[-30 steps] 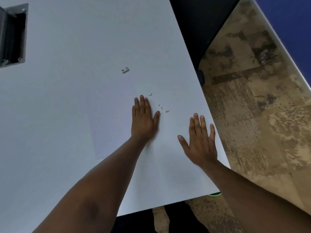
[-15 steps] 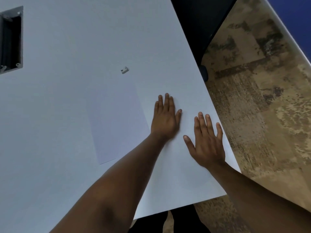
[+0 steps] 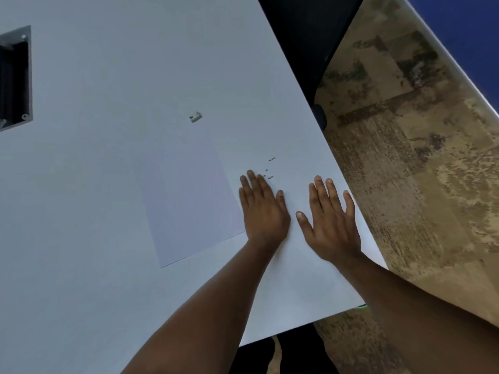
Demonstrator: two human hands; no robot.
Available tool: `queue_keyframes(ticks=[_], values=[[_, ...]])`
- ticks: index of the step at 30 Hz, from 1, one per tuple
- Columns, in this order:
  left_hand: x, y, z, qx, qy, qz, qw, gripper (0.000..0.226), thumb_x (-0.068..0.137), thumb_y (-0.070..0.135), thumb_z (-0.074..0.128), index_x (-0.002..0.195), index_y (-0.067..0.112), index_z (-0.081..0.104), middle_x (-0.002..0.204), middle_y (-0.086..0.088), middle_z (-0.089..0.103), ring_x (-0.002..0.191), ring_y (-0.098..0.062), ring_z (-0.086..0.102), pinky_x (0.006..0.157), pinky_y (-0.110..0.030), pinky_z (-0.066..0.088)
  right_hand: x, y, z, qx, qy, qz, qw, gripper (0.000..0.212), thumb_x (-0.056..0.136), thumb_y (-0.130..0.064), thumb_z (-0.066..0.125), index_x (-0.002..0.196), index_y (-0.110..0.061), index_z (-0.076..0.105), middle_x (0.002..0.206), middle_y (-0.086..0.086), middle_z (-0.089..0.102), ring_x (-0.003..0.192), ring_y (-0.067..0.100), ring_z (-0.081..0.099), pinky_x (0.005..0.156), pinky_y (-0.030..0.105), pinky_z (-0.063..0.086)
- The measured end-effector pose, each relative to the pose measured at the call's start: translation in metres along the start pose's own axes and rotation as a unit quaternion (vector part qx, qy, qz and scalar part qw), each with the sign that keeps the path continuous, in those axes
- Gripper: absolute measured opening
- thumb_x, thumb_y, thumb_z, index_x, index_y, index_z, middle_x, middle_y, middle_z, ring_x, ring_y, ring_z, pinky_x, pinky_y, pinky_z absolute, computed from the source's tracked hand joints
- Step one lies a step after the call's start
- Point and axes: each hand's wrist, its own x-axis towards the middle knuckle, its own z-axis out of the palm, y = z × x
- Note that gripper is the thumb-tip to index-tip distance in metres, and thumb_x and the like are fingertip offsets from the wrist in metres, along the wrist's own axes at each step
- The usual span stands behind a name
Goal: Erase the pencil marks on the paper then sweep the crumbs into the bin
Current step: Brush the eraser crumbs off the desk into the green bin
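white paper (image 3: 186, 209) looks erased; dark crumbs (image 3: 270, 170) lie right of it, unswept. left hand (image 3: 263, 211) and right hand (image 3: 330, 220) are spread flat, nothing gripped. no bin seen.

White table (image 3: 108, 238), grey cable cutout (image 3: 14, 79) at left; mottled carpet (image 3: 418, 184), perhaps worn.

Left hand (image 3: 263, 209) flat, right hand (image 3: 330, 221) flat, fingers spread
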Motion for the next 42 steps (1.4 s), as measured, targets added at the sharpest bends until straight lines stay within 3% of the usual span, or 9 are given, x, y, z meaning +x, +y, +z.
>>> queue_keyframes(ticks=[6, 9, 12, 16, 18, 27, 35, 38, 42], values=[[0.018, 0.031, 0.000, -0.078, -0.031, 0.111, 0.990, 0.063, 0.111, 0.038, 0.017, 0.162, 0.008, -0.003, 0.171, -0.009, -0.014, 0.156, -0.024, -0.019, 0.127, -0.037, -0.010, 0.000, 0.002, 0.003, -0.022, 0.000, -0.011, 1.000, 0.067, 0.102, -0.048, 0.023, 0.156, -0.009, 0.016, 0.164, 0.011, 0.009, 0.152, 0.026, 0.002, 0.118, 0.054, 0.015], [0.025, 0.038, -0.006, -0.092, 0.004, 0.145, 0.985, 0.064, 0.109, 0.039, 0.019, 0.163, 0.010, 0.004, 0.172, -0.008, -0.006, 0.158, -0.024, -0.012, 0.126, -0.032, -0.010, 0.000, 0.002, 0.003, -0.015, 0.000, -0.008, 1.000, 0.067, 0.102, -0.049, 0.023, 0.156, -0.010, 0.019, 0.164, 0.010, 0.012, 0.152, 0.025, 0.004, 0.117, 0.054, 0.015], [0.016, 0.031, -0.007, -0.066, 0.062, 0.037, 0.995, 0.064, 0.110, 0.033, 0.027, 0.162, 0.003, 0.004, 0.171, -0.015, -0.005, 0.158, -0.030, -0.010, 0.127, -0.037, -0.009, 0.000, 0.001, 0.002, -0.003, -0.004, -0.003, 1.000, 0.067, 0.103, -0.051, 0.022, 0.156, -0.011, 0.019, 0.165, 0.008, 0.010, 0.152, 0.024, 0.004, 0.118, 0.053, 0.014], [-0.006, 0.014, 0.000, -0.038, 0.031, -0.084, 0.995, 0.071, 0.108, 0.034, 0.028, 0.160, -0.003, -0.003, 0.168, -0.022, -0.014, 0.156, -0.036, -0.016, 0.128, -0.045, -0.008, 0.000, 0.001, 0.002, 0.005, 0.001, 0.002, 1.000, 0.065, 0.103, -0.048, 0.023, 0.156, -0.011, 0.021, 0.165, 0.007, 0.011, 0.152, 0.023, 0.006, 0.118, 0.052, 0.015], [-0.008, 0.012, 0.004, -0.032, 0.019, -0.095, 0.995, 0.070, 0.109, 0.035, 0.025, 0.159, -0.004, -0.003, 0.168, -0.024, -0.014, 0.155, -0.038, -0.017, 0.126, -0.046, -0.010, 0.000, 0.000, 0.002, 0.001, 0.000, 0.000, 1.000, 0.065, 0.103, -0.047, 0.023, 0.156, -0.010, 0.020, 0.164, 0.008, 0.011, 0.152, 0.024, 0.006, 0.118, 0.053, 0.015], [0.022, 0.020, 0.007, 0.027, -0.017, 0.070, 0.997, 0.063, 0.111, 0.036, 0.014, 0.161, 0.004, -0.007, 0.168, -0.016, -0.020, 0.153, -0.034, -0.026, 0.122, -0.040, -0.020, 0.002, 0.001, 0.004, -0.020, -0.010, -0.004, 1.000, 0.067, 0.102, -0.049, 0.019, 0.156, -0.011, 0.017, 0.165, 0.009, 0.008, 0.152, 0.026, 0.003, 0.118, 0.054, 0.013], [0.046, 0.051, -0.003, 0.001, -0.035, 0.235, 0.971, 0.065, 0.110, 0.039, 0.028, 0.164, 0.008, 0.005, 0.172, -0.010, -0.005, 0.157, -0.026, -0.013, 0.119, -0.028, -0.022, -0.001, 0.002, 0.006, 0.008, 0.040, -0.020, 0.999, 0.058, 0.104, -0.039, 0.026, 0.153, -0.008, 0.030, 0.161, 0.012, 0.021, 0.152, 0.026, 0.011, 0.117, 0.055, 0.018], [0.048, 0.058, -0.010, -0.031, -0.013, 0.196, 0.980, 0.067, 0.108, 0.038, 0.028, 0.163, 0.008, 0.006, 0.172, -0.010, -0.003, 0.158, -0.027, -0.011, 0.122, -0.032, -0.016, 0.000, 0.002, 0.006, 0.010, 0.042, -0.021, 0.999, 0.057, 0.105, -0.041, 0.030, 0.152, -0.010, 0.033, 0.161, 0.012, 0.023, 0.151, 0.026, 0.012, 0.116, 0.056, 0.020], [0.037, 0.037, -0.012, -0.066, 0.046, 0.107, 0.991, 0.062, 0.109, 0.026, 0.033, 0.162, 0.003, 0.010, 0.171, -0.016, 0.005, 0.158, -0.033, -0.002, 0.129, -0.041, -0.003, 0.001, 0.001, 0.004, -0.005, 0.002, 0.001, 1.000, 0.063, 0.103, -0.047, 0.023, 0.156, -0.012, 0.019, 0.165, 0.007, 0.010, 0.152, 0.023, 0.004, 0.118, 0.053, 0.015]])
